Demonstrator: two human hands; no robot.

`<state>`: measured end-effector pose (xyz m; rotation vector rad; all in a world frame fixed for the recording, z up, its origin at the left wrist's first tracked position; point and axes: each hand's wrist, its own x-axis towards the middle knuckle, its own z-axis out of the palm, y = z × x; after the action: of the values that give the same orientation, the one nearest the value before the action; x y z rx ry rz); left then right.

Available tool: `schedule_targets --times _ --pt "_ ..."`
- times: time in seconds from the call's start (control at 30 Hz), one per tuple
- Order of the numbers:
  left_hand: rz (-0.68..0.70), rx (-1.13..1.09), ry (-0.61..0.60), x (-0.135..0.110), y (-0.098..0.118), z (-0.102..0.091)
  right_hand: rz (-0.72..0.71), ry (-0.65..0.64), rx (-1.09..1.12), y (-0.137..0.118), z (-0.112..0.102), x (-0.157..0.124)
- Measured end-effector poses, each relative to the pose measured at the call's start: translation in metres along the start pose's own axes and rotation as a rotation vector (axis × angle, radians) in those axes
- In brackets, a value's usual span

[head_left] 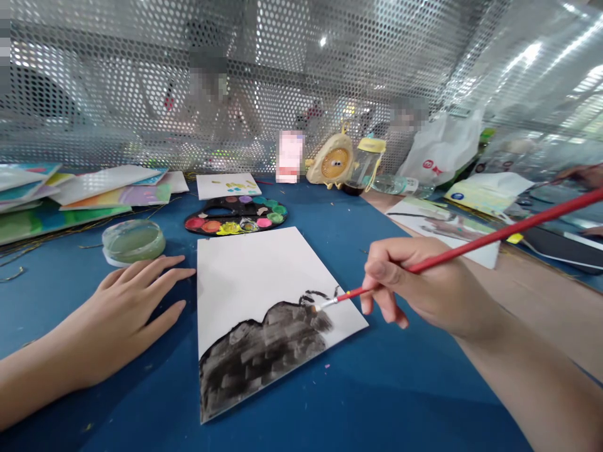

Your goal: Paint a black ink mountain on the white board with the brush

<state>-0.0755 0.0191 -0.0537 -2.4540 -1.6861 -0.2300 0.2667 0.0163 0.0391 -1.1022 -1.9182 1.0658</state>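
Right hand (433, 298) pinches brush (471, 245) low on handle, bristles at right end of black paint (268, 345) on sheet (249, 276); sheet flat on table (377, 395) between hands. Left hand (127, 307) flat, fingers spread, by sheet's left edge, contact unclear. Best: light, short, even strokes, left fingertips steadying edge

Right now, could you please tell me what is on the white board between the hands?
The white board bears dark paint below bare white. The patch behind the tip of the red brush cannot be seen.
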Motion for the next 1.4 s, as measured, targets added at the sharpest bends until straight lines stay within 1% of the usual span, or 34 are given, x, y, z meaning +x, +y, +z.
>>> schedule_targets --times 0.1,0.17,0.23,0.3,0.33,0.4,0.47,0.5,0.57,0.63,0.7,0.77,0.83,0.87,0.97,1.0,1.07,1.13,1.2,1.27,1.33,1.4 --pt "0.018 0.008 0.005 -0.0002 -0.0002 0.0004 0.001 -0.084 -0.030 -0.0010 0.0002 -0.0021" --pt "0.016 0.009 -0.004 -0.0004 -0.0002 0.0003 -0.028 -0.123 -0.086 -0.0012 -0.0005 -0.0026" --pt "0.010 0.007 -0.014 -0.0004 -0.0001 0.0003 -0.096 -0.121 -0.196 -0.0018 -0.0018 -0.0023" --pt "0.008 0.004 -0.022 -0.0001 0.0000 0.0005 -0.179 -0.080 -0.315 -0.0027 -0.0033 -0.0019" --pt "0.008 0.004 -0.023 0.0001 0.0001 0.0005 -0.212 -0.053 -0.341 -0.0031 -0.0039 -0.0018" --pt "0.011 0.002 -0.025 0.0004 0.0002 0.0004 -0.244 -0.022 -0.299 -0.0033 -0.0042 -0.0021" --pt "0.004 0.002 -0.024 0.0004 0.0002 0.0000 -0.252 -0.056 -0.211 -0.0029 -0.0037 -0.0025" --pt "0.000 0.003 -0.021 0.0003 0.0002 -0.0001 -0.252 -0.085 -0.201 -0.0026 -0.0034 -0.0026" --pt "0.007 0.004 -0.020 0.0000 0.0001 -0.0002 -0.253 -0.117 -0.252 -0.0019 -0.0029 -0.0025" --pt "0.017 0.006 -0.016 -0.0002 -0.0003 0.0001 -0.264 -0.085 -0.295 -0.0013 -0.0027 -0.0023" --pt "0.022 0.008 -0.012 -0.0003 -0.0006 0.0005 -0.274 -0.052 -0.265 -0.0008 -0.0024 -0.0021" --pt "0.029 0.012 -0.011 -0.0002 -0.0006 0.0005 -0.293 -0.086 -0.221 -0.0009 -0.0018 -0.0022" --pt "0.031 0.014 -0.012 0.0000 -0.0002 0.0001 -0.300 -0.129 -0.259 -0.0016 -0.0015 -0.0024" --pt "0.024 0.013 -0.009 0.0002 0.0001 -0.0001 -0.303 -0.128 -0.291 -0.0021 -0.0015 -0.0025" --pt "0.002 0.001 -0.006 0.0003 0.0006 -0.0002 -0.329 -0.065 -0.301 -0.0027 -0.0017 -0.0028" --pt "0.003 -0.003 -0.008 0.0001 0.0005 0.0000 -0.342 -0.066 -0.282 -0.0025 -0.0017 -0.0029" --pt "0.010 -0.007 -0.008 -0.0003 0.0000 0.0006 -0.367 -0.113 -0.299 -0.0017 -0.0017 -0.0028" --pt "0.006 -0.008 -0.001 -0.0005 -0.0003 0.0010 -0.394 -0.133 -0.382 -0.0007 -0.0017 -0.0028" --pt "-0.002 -0.009 0.002 -0.0002 -0.0001 0.0007 -0.420 -0.094 -0.393 -0.0003 -0.0014 -0.0030" --pt "-0.002 -0.012 -0.007 0.0004 0.0006 -0.0002 -0.418 -0.073 -0.321 -0.0009 -0.0010 -0.0036" --pt "-0.004 -0.020 -0.007 0.0011 0.0017 -0.0013 -0.394 -0.115 -0.299 -0.0026 -0.0009 -0.0044" --pt "-0.009 -0.027 -0.003 0.0014 0.0025 -0.0019 -0.390 -0.141 -0.381 -0.0045 -0.0015 -0.0051"
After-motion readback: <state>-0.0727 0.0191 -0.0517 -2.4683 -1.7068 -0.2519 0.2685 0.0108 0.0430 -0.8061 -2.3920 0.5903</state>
